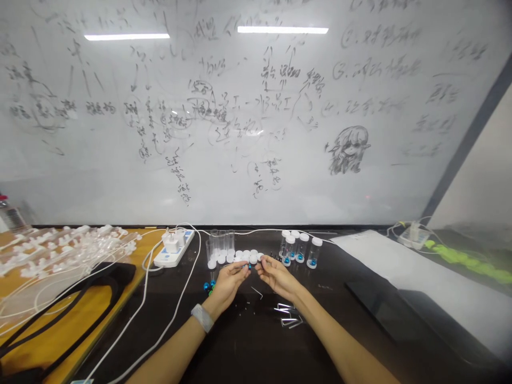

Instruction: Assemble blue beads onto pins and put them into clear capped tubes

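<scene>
My left hand (232, 277) and my right hand (274, 274) meet over the dark table (248, 346), fingers pinched together around a small thin metal piece between them that is too small to name. A grey band sits on my left wrist. Just beyond the fingertips lies a row of white caps (240, 256), with empty clear vials (220, 242) behind them. Capped vials holding blue pieces (300, 248) stand to the right of the caps. Small blue pieces (208, 287) lie by my left hand. Bent metal keys (288, 314) lie below my right hand.
A white power strip (174, 249) with trailing cables sits at the left. Clear plastic parts (60, 250) and a black strap (92, 282) cover a yellow surface. White paper (400, 272) lies at the right, green items (464, 258) beyond. A written-on whiteboard (256, 106) fills the back.
</scene>
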The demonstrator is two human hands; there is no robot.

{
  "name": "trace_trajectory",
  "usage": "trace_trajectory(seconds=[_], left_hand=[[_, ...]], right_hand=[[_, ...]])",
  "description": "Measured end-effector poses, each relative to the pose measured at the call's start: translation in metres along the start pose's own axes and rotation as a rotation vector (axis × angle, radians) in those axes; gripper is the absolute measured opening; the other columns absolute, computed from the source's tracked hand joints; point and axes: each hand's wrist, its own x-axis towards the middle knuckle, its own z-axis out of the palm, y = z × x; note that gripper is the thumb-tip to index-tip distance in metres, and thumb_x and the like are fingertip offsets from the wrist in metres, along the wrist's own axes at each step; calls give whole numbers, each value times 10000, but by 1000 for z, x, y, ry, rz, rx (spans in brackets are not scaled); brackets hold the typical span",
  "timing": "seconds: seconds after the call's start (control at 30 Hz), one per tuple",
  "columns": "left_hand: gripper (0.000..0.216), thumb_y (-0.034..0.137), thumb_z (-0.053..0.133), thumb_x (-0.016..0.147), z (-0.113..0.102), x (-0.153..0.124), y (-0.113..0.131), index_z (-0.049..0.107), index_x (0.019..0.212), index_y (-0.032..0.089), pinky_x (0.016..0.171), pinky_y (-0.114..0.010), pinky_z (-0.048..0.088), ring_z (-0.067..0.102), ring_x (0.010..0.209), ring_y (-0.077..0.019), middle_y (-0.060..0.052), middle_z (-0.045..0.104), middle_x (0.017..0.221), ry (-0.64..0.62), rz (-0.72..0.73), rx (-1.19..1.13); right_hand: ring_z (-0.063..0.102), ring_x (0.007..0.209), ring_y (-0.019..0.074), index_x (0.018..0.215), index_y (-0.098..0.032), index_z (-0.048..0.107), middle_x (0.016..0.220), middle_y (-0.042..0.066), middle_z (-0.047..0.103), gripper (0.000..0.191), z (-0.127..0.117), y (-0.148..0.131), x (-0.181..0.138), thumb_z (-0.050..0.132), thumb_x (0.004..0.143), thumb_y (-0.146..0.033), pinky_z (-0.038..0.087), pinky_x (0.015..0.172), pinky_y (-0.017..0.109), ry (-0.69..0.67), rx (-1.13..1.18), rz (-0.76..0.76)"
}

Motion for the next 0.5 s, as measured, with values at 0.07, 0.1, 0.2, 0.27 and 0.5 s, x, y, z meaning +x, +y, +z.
trace_trajectory(seconds=[0.07,0.1,0.2,0.27,0.5], left_hand=[[379,280,894,629,-1,0,0,758,953,139,877,-316,515,705,847,-183,-92,763,896,-12,-5,-9],[382,278,895,627,-1,0,0,758,955,139,868,-314,517,706,841,-183,-92,763,887,-15,-7,-12],[389,259,900,616,-3,0,-1,761,960,144,841,-291,519,702,823,-168,-84,763,880,-6,-14,-33],[375,236,899,615,-4,0,-2,764,954,145,823,-268,518,699,813,-155,-77,764,874,8,-20,-49],[360,187,886,630,-2,0,-1,768,965,125,849,-271,518,703,832,-161,-107,776,922,16,-35,-91]], right_hand=[[604,719,110,1027,-186,642,877,38,683,353,4,3,-1,775,798,-420,495,685,228,-13,-42,-32],[591,717,111,1038,-185,652,878,42,682,367,6,5,0,764,803,-443,483,672,227,-14,-65,-53],[545,677,109,971,-184,690,849,35,657,381,12,13,3,772,770,-497,441,606,225,29,-114,-165],[508,620,99,938,-190,704,786,9,623,387,15,19,5,794,735,-507,409,559,224,82,-142,-247],[647,783,175,998,-189,703,899,52,713,372,18,24,5,814,732,-424,521,738,309,154,-263,-362]])
